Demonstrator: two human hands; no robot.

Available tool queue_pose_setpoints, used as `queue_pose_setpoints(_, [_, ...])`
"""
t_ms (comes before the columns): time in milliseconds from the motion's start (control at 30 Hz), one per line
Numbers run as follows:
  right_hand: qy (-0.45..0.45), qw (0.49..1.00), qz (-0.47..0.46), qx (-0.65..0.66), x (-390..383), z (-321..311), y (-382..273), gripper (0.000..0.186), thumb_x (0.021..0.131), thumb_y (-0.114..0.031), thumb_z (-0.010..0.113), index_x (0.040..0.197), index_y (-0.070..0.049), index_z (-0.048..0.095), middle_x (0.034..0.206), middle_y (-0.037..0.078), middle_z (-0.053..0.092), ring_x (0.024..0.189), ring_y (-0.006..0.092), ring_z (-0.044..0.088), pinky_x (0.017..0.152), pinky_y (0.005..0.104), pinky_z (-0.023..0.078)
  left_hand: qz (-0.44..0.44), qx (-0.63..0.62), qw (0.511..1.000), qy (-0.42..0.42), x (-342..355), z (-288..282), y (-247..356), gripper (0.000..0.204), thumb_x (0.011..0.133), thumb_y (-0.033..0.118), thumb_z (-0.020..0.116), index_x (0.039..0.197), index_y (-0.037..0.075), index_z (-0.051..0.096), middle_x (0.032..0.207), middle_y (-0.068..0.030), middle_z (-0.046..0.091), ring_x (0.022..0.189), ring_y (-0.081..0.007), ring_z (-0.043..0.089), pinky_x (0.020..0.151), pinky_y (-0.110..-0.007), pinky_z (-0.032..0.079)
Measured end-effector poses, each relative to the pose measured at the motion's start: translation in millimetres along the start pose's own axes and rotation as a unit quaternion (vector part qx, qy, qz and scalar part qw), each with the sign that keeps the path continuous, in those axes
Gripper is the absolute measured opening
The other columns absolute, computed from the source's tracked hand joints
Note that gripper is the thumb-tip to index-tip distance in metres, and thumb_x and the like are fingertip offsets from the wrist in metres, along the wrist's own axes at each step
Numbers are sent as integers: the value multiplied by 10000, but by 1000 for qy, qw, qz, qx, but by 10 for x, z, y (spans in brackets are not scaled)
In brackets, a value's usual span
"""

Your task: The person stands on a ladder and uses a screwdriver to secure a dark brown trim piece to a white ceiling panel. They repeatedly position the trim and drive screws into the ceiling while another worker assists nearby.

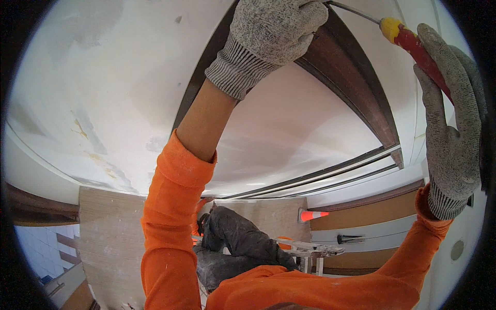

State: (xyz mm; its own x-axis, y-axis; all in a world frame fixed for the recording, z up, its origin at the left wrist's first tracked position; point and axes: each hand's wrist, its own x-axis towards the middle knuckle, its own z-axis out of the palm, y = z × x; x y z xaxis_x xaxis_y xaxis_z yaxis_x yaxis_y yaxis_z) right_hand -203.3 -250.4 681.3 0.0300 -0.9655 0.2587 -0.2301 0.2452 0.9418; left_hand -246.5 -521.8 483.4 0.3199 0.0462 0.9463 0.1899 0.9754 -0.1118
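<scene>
My left hand (276,31), in a grey knitted glove, is closed at the top of the view in front of a dark brown wooden frame (356,77). Its fingertips are mostly hidden, so what they pinch cannot be made out. A screwdriver (421,51) with a red and yellow handle slants across the upper right, its metal shaft running to the fingers of my left hand. My right hand (454,119), gloved the same way, holds that handle between long, nearly straight fingers. Where the handle meets the palm is hidden.
Around the frame spreads a pale wall (119,93) with grey and yellowish patches. Below are my dusty dark trousers (232,232) and a paint-marked ladder (312,249). An orange and white cone (313,215) stands on the floor (111,232). Another person's orange sleeve (196,219) partly shows near my legs.
</scene>
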Motion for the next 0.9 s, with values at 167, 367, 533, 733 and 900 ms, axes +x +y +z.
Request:
queue_pose_setpoints(167, [-6,999,-26,29,150,-43,-159,472,979,-294,678,1409,-128,578,1194,97,703,1031,225,735,872,355,624,5,-9,1000,11,32,27,-21,112,718,60,669,822,58,627,1237,-94,649,1216,-304,568,1018,-478,458])
queue_pose_setpoints(367, [-71,981,106,145,95,-42,-215,498,1027,-356,618,1438,-89,527,1265,174,673,1070,287,730,908,373,619,4,-17,999,35,29,160,1,94,724,55,671,808,56,628,1208,-95,665,1189,-309,583,1003,-466,465])
queue_pose_setpoints(533, [-31,992,-15,119,130,-85,-309,537,953,-207,716,1440,-115,509,1350,141,635,1194,303,675,942,393,608,-10,-19,1000,2,56,-16,-27,88,726,52,671,802,62,628,1215,-96,668,1198,-305,584,1005,-463,465])
queue_pose_setpoints(733, [-48,994,-96,13,127,-134,50,475,966,-100,668,1421,-172,555,1375,116,626,1237,279,651,1008,385,572,-14,-16,1000,-8,53,49,-21,82,724,48,664,768,68,598,1225,-92,677,1199,-296,595,1013,-460,462])
queue_pose_setpoints(900, [-50,996,-58,53,99,-108,131,433,993,-125,625,1424,-147,585,1369,124,645,1226,265,662,1007,384,568,0,-13,1000,13,120,0,-39,81,722,62,663,748,67,586,1210,-95,693,1183,-292,609,982,-448,480])
